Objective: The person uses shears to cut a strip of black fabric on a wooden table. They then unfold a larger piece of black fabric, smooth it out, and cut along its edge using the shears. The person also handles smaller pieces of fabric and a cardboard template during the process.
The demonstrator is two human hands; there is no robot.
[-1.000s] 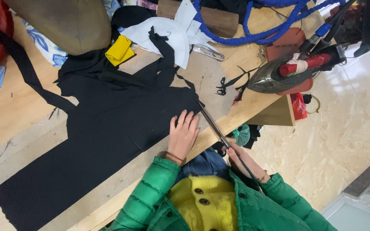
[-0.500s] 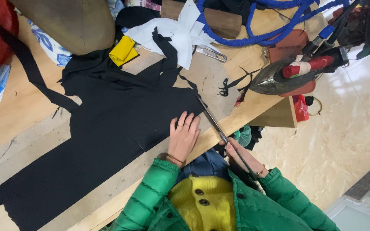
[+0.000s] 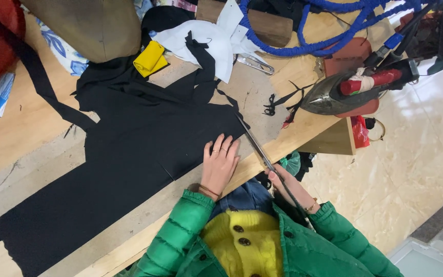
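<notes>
A large piece of black fabric (image 3: 129, 149) lies spread over a wooden table (image 3: 26, 123). My left hand (image 3: 220, 163) rests flat on the cloth near its right edge, fingers together and pointing away from me. My right hand (image 3: 285, 182) grips the handles of long metal scissors (image 3: 255, 143) at the table's edge. The blades point toward the far corner of the cloth and lie along its right edge. Green jacket sleeves cover both my arms.
An old metal iron (image 3: 344, 90) with a red handle sits at the table's right end. Blue rope (image 3: 303, 31), white cloth (image 3: 206, 38), a yellow folded piece (image 3: 150, 57), small clippers (image 3: 255, 64) and black scraps (image 3: 278, 102) lie further back. Tiled floor (image 3: 401, 174) is on the right.
The view has shifted slightly. My left hand stays pressed on the cloth, and my right hand with the scissors stays at the cloth's right edge.
</notes>
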